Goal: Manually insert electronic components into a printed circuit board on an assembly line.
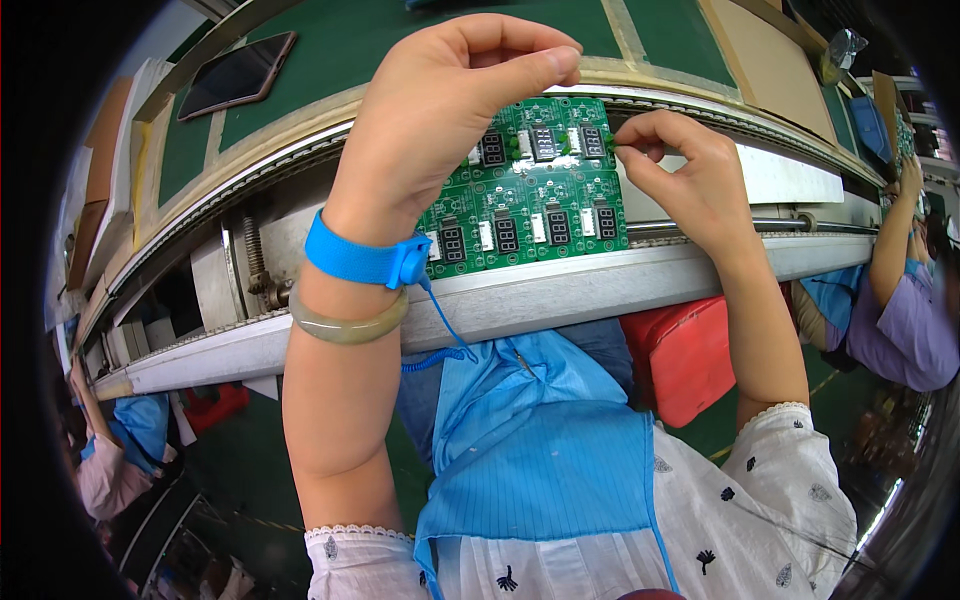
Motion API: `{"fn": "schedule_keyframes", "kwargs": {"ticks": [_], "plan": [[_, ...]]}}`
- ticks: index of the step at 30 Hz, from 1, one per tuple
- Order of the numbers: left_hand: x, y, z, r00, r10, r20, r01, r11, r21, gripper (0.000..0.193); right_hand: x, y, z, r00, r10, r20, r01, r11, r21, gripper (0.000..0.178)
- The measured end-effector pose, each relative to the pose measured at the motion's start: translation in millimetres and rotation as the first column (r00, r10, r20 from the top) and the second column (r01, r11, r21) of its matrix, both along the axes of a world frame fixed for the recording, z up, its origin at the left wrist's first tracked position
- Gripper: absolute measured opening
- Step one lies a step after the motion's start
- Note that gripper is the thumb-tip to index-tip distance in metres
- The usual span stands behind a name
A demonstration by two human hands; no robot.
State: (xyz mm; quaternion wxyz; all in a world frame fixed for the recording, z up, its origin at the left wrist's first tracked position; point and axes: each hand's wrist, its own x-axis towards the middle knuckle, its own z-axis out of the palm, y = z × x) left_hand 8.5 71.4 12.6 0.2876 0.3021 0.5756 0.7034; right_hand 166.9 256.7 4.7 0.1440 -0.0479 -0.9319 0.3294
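Observation:
A green circuit-board panel (530, 187) lies across the rails in front of me, with several black digit displays and white connectors in two rows. My left hand (455, 100) is raised over its upper left part. Thumb and fingers there are pinched together, and whatever they may hold is too small to make out. At the panel's upper right edge my right hand (690, 170) is closed, thumb and forefinger pinching a small green component (613, 143). Similar green parts stand beside the upper displays. A blue wrist strap (345, 252) with a coiled cord circles my left wrist.
A metal rail (500, 292) runs along the near side of the panel. Beyond the chain track, a dark phone (238, 75) rests on the green work surface. A red stool (685, 355) is below on the right. Co-workers (905, 315) sit at both sides.

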Motion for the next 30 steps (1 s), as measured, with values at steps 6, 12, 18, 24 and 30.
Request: {"fn": "schedule_keyframes", "kwargs": {"ticks": [6,12,18,24,30], "plan": [[9.1,-8.1,30.1,0.974,0.014,0.225,0.013,0.993,-0.118,0.020,-0.5,-5.3,1.8,0.995,-0.075,0.065,0.076,0.997,-0.015,0.013],[7.2,-7.8,29.0,0.969,-0.017,0.246,0.038,0.996,-0.084,0.020,-1.1,-7.9,4.9,0.990,-0.107,0.089,0.108,0.994,-0.001,0.012],[7.3,-9.1,29.6,0.962,-0.028,0.273,0.047,0.997,-0.065,0.020,-2.9,-11.0,8.7,0.984,-0.125,0.126,0.117,0.991,0.066,0.018],[7.6,-10.0,29.3,0.969,-0.051,0.240,0.060,0.998,-0.030,0.020,-4.1,-12.8,8.3,0.986,-0.115,0.122,0.103,0.989,0.102,0.018],[6.1,-9.1,31.5,0.970,-0.043,0.238,0.048,0.999,-0.015,0.021,-20.4,3.2,32.5,0.989,-0.147,0.025,0.146,0.988,0.047,0.017]]}}
